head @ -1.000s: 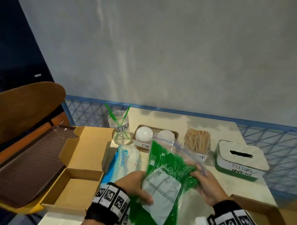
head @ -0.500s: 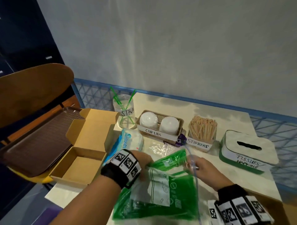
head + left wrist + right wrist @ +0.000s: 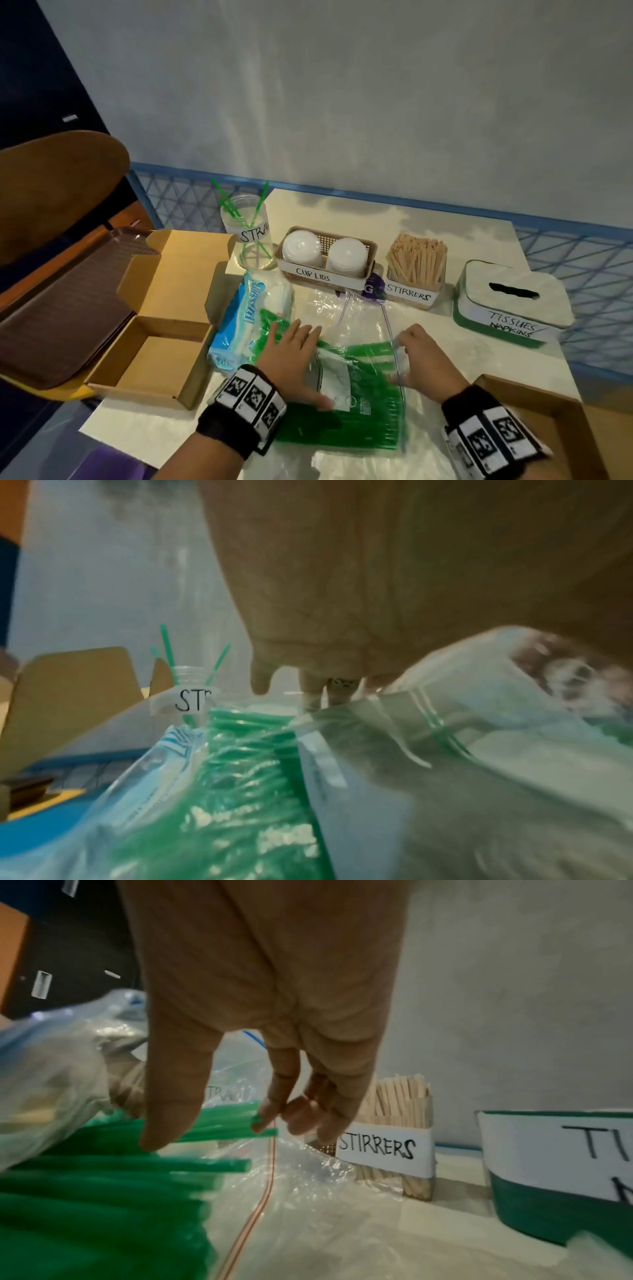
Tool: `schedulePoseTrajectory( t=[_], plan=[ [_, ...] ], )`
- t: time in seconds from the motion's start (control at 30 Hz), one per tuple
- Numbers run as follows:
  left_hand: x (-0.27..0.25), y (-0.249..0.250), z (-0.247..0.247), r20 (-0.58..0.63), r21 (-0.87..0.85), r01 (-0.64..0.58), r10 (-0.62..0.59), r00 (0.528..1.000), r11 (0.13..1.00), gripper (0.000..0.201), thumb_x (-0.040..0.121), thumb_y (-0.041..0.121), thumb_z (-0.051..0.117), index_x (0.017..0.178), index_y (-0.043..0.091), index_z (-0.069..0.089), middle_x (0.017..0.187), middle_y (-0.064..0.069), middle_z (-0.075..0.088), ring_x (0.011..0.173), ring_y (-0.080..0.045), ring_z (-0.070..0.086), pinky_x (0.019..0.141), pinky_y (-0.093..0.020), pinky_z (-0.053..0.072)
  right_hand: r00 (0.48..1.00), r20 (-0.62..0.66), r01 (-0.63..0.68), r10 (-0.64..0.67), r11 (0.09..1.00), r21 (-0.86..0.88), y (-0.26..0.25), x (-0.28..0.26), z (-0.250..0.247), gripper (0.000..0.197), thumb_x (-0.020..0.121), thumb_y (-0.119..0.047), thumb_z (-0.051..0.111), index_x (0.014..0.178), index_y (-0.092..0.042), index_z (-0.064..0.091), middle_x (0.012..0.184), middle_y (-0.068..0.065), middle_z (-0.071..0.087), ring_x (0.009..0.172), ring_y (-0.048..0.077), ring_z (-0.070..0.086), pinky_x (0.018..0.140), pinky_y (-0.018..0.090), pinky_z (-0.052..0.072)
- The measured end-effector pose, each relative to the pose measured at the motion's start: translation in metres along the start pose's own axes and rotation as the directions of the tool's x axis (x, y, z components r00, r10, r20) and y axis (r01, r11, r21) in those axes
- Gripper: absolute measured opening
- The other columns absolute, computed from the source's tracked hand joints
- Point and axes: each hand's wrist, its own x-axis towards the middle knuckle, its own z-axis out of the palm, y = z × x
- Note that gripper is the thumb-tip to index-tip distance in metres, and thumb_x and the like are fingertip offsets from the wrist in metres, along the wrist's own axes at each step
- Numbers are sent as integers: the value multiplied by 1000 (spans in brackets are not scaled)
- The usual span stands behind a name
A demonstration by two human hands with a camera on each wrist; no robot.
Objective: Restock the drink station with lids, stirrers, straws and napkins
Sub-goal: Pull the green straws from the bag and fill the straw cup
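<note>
A clear zip bag of green straws [image 3: 359, 411] lies flat on the table in front of me. My left hand [image 3: 301, 356] rests on its left half, fingers straight and thumb spread over the white label. My right hand [image 3: 411, 356] is at the bag's open mouth; in the right wrist view its thumb [image 3: 154, 1131] lies on the straws [image 3: 103, 1164] and the slightly bent fingertips [image 3: 270, 1115] touch the straw ends. Behind stand the straw cup [image 3: 248, 236] with a few straws, the cup-lid basket [image 3: 371, 253], the stirrer holder [image 3: 416, 263] and the tissue box [image 3: 510, 301].
A blue napkin pack [image 3: 250, 318] lies left of the bag, touching it. An open cardboard box [image 3: 150, 359] sits at the table's left edge, with a brown tray [image 3: 58, 308] on a chair beyond. Crumpled clear bags [image 3: 329, 305] lie before the lid basket. Another box edge [image 3: 548, 411] is at lower right.
The straw bag has come down from upright between my hands to flat on the table. My left hand went from gripping it to lying flat on it. My right hand shifted to the mouth.
</note>
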Motion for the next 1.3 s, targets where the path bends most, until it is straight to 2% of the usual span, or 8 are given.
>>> schedulePoseTrajectory(
  t=[0.2, 0.3, 0.43, 0.5, 0.6, 0.77, 0.97, 1.3],
  plan=[
    [-3, 7, 35, 97, 146, 21, -36, 995, 989, 142, 59, 73, 66, 139, 13, -34, 152, -14, -29, 140, -34, -25, 112, -62, -10, 997, -70, 19, -26, 996, -93, -16, 6, 11, 73, 66, -37, 81, 124, -17, 40, 124, 0, 34, 109, 13, 38, 86, 18, 39],
    [-1, 8, 42, 82, 123, 39, -50, 995, 992, 141, 59, 73, 66, 138, 14, -35, 151, -12, -31, 140, -33, -27, 112, -61, -8, 998, 60, 32, -35, 998, 52, -25, 7, 19, 75, 64, -33, 83, 125, -19, 41, 127, -2, 38, 109, 11, 41, 92, 15, 37],
    [2, 5, 43, 90, 95, 55, -63, 994, 994, 140, 60, 72, 67, 140, 15, -33, 152, -10, -31, 140, -31, -26, 112, -60, -8, 984, 156, 68, -85, 992, 109, -37, 7, 34, 56, 90, -27, 59, 140, -21, 35, 147, 8, 32, 129, 24, 41, 110, 34, 36],
    [3, 4, 44, 90, 83, 63, -71, 993, 995, 139, 60, 72, 67, 140, 15, -32, 152, -9, -30, 140, -30, -27, 112, -60, -9, 980, 173, 99, -97, 995, -6, -38, 9, 42, 60, 89, -19, 58, 143, -15, 32, 149, 12, 30, 135, 28, 34, 112, 38, 30],
    [5, 3, 46, 81, 59, 68, -73, 994, 996, 140, 59, 70, 69, 141, 16, -31, 152, -9, -31, 140, -30, -27, 111, -60, -9, 967, 209, 192, -146, 956, -220, -45, 9, 45, 63, 87, -11, 58, 143, -7, 28, 143, 17, 34, 130, 30, 37, 109, 37, 34],
    [7, 1, 50, 56, 30, 89, -90, 994, 996, 138, 60, 68, 70, 143, 16, -28, 153, -6, -29, 141, -28, -26, 111, -59, -10, 972, 178, 194, -151, 945, -261, -48, 16, 50, 53, 86, -10, 57, 135, -12, 37, 132, 13, 45, 113, 25, 50, 99, 32, 44],
    [9, -5, 54, 34, -11, 90, -90, 995, 996, 136, 61, 68, 70, 144, 19, -26, 154, -3, -28, 142, -25, -25, 113, -58, -8, 982, 188, 70, -18, 959, -274, -39, 16, 42, 36, 98, -10, 36, 133, -6, 44, 132, 11, 52, 121, 23, 51, 105, 28, 39],
    [9, -9, 54, 11, -59, 116, -115, 993, 992, 131, 62, 63, 72, 145, 26, -23, 154, -2, -27, 142, -25, -25, 112, -60, -7, 991, 93, 127, -98, 912, -391, -38, 13, 29, 36, 96, -6, 34, 122, -15, 57, 126, 3, 59, 116, 19, 55, 99, 23, 40]
  ],
)
